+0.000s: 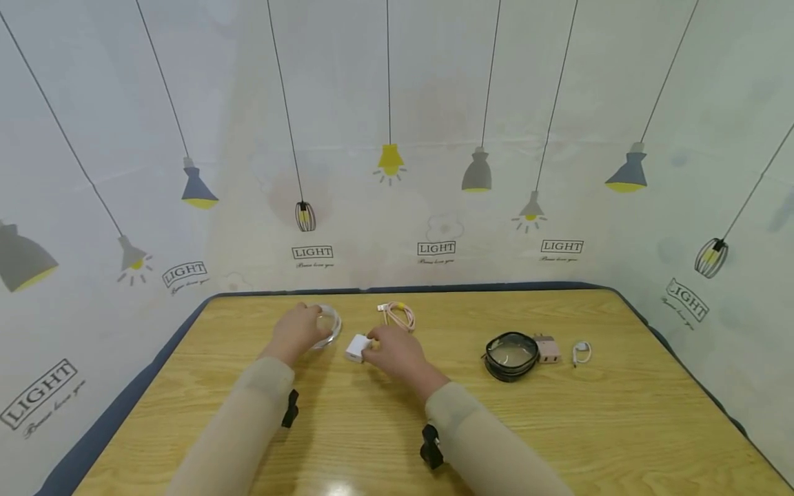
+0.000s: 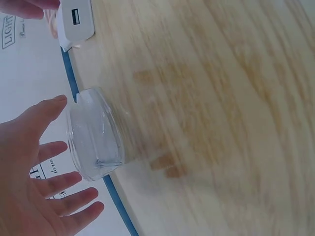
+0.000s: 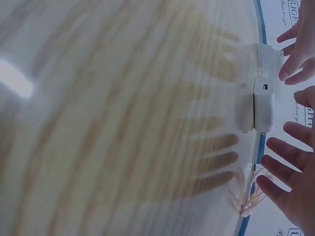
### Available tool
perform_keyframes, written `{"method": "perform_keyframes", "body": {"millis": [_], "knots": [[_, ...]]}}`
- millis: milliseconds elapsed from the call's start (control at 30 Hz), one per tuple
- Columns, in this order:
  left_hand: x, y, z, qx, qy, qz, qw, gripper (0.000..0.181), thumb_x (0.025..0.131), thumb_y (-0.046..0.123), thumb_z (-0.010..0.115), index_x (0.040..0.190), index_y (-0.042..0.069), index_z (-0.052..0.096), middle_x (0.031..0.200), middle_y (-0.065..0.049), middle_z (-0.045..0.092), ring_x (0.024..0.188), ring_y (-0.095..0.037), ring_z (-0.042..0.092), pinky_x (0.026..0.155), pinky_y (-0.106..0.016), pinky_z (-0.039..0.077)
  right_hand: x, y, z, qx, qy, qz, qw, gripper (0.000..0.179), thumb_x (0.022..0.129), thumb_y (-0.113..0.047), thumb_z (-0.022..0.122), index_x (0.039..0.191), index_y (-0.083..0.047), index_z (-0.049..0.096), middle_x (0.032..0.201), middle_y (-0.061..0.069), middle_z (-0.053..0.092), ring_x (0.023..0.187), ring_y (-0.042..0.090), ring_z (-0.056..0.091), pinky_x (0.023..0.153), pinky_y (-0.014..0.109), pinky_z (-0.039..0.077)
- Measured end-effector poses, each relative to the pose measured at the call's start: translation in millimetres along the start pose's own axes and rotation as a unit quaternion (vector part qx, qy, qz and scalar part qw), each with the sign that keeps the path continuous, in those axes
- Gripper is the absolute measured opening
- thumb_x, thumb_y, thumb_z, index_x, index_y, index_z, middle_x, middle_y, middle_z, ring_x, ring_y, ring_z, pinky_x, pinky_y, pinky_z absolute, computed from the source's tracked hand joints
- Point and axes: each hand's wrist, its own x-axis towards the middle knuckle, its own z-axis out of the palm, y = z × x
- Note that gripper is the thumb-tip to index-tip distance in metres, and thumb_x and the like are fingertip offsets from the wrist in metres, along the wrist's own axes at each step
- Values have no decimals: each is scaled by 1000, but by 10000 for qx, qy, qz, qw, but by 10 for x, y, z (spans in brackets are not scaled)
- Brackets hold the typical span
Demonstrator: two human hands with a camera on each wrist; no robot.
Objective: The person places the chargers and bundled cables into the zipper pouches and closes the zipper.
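A clear round case [image 1: 327, 326] with a pale rim sits on the table at centre left. My left hand [image 1: 300, 331] is right beside it, and in the left wrist view its fingers [image 2: 66, 187] are spread and not curled round the case. To the right is a white charger plug [image 1: 356, 348], with a USB port facing me. My right hand [image 1: 397, 351] reaches next to it; the right wrist view has its fingers [image 3: 283, 169] spread apart, holding nothing. Whether a fingertip touches the plug I cannot tell. Behind the right hand lies a coiled pink cable [image 1: 402, 317] with a yellow tie.
Farther right are a black-rimmed round case [image 1: 510, 356] with a clear lid, a pink charger plug [image 1: 548, 349] against it, and a short white cable [image 1: 582, 353]. A wall sheet printed with lamps [image 1: 391, 162] encloses the back and sides of the wooden table [image 1: 372, 427].
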Motion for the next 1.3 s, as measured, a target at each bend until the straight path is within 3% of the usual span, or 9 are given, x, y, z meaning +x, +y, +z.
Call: {"method": "perform_keyframes", "body": {"millis": [333,867,1300], "knots": [[46,-13,81,-206,22,-283,9994,71,81,39,78,135,0,53,123,-26,53,105,-39,57,87,-54,49,74,-42,114,100,9,68,9999,49,86,-39,73,124,-9,65,113,6,65,101,20,59,82,36,51],[2,4,0,-419,-176,-556,9974,57,89,38,69,132,2,56,125,-25,57,109,-40,57,87,-53,49,91,-101,179,514,-67,499,9974,39,86,-29,75,120,-11,68,106,2,62,87,12,56,77,32,50],[-46,6,-12,-521,-484,-495,9962,56,92,37,64,135,4,54,129,-23,57,116,-40,54,94,-55,44,74,-84,169,593,-7,559,9967,37,84,-24,75,117,-8,68,104,3,63,86,13,57,77,33,51]]}}
